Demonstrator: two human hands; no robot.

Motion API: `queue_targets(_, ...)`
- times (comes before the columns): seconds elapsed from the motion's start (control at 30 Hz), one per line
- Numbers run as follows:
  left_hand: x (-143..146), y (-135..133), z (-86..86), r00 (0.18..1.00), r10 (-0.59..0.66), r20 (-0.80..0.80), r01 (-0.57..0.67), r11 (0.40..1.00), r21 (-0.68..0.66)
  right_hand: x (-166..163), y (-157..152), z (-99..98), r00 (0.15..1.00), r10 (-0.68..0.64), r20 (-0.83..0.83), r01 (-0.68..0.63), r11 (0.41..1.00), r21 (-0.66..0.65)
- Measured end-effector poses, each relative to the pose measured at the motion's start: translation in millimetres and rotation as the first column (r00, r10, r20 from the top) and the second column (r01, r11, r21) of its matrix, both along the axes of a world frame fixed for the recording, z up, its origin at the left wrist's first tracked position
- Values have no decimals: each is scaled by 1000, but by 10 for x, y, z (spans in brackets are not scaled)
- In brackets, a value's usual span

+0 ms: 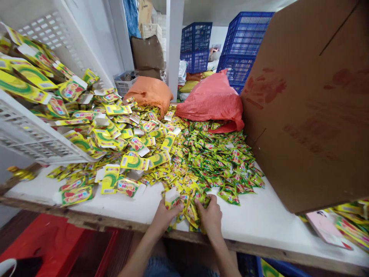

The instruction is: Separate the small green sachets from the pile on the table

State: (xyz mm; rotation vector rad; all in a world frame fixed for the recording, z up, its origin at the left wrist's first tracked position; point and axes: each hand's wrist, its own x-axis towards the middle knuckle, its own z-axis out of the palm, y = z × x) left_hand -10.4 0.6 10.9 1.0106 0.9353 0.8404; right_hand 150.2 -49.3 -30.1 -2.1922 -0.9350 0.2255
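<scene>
A big heap of small yellow-green sachets (213, 161) covers the middle of a white table (259, 219). Flat yellow cartons (132, 161) lie spread to the left of it. At the table's front edge my left hand (164, 215) is closed on a small yellow carton (172, 197) held upright. My right hand (211, 215) is closed around a bunch of sachets (190, 211) right beside that carton. Both hands touch the near rim of the heap.
A white plastic crate (31, 134) full of flat cartons lies tipped at left. A large brown cardboard box (311, 107) stands at right. An orange bag (150, 92) and a red bag (211, 100) sit behind the heap. Blue crates (242, 42) are stacked at the back. A red stool (43, 238) is below left.
</scene>
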Motion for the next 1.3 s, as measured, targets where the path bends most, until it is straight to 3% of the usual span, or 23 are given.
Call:
queue_targets(0.07, 18, 30, -18, 998, -52, -16, 53, 998, 42, -28, -7, -2, 995, 34, -93, -26, 995, 92)
queue_targets(0.13, 31, 56, -21, 993, -117, -23, 118, 990, 76, -59, -15, 18, 963, 156, -221, -103, 966, 235)
queue_targets(0.27, 74, 57, -8, 965, -263, -5, 263, 961, 85, -154, -33, 135, 776, 439, -454, -225, 864, 451)
queue_targets(0.33, 105, 32, 5, 960, -279, 29, 276, 959, 71, -189, -36, 213, 674, 501, -543, -212, 835, 507)
queue_targets(0.4, 129, 6, 30, 962, -262, 70, 259, 964, 50, -181, -38, 294, 627, 520, -580, -202, 828, 523)
queue_targets(0.53, 134, -6, 96, 959, -267, 96, 265, 964, 32, -68, -63, 500, 759, 455, -465, -221, 852, 474)
queue_targets(0.6, 134, 6, 107, 963, -256, 89, 252, 966, 59, -32, -68, 633, 805, 457, -378, -244, 837, 491)
queue_targets(0.7, 147, 22, 80, 959, -278, 56, 270, 955, 118, -53, -33, 827, 774, 595, -218, -452, 759, 469)
queue_targets(0.8, 151, 17, 38, 953, -301, 32, 292, 942, 168, -102, 31, 963, 720, 693, -33, -655, 695, 296)
queue_targets(0.97, 151, -16, 18, 946, -324, -4, 320, 931, 174, -161, 74, 1110, 648, 751, 126, -749, 659, -75)
queue_targets(1.03, 155, -8, 30, 947, -322, 6, 315, 929, 193, -177, 67, 1168, 606, 773, 188, -758, 633, -161)
queue_targets(1.13, 144, 43, 56, 954, -298, -3, 294, 937, 187, -172, 53, 1215, 579, 794, 186, -796, 600, -83)
queue_targets(1.23, 115, 105, 61, 924, -383, -15, 380, 911, 163, -168, 43, 1158, 647, 741, 180, -757, 652, 38)
queue_targets(1.3, 99, 131, 40, 908, -418, -23, 415, 890, 187, -190, 36, 1076, 674, 702, 229, -727, 685, 44)
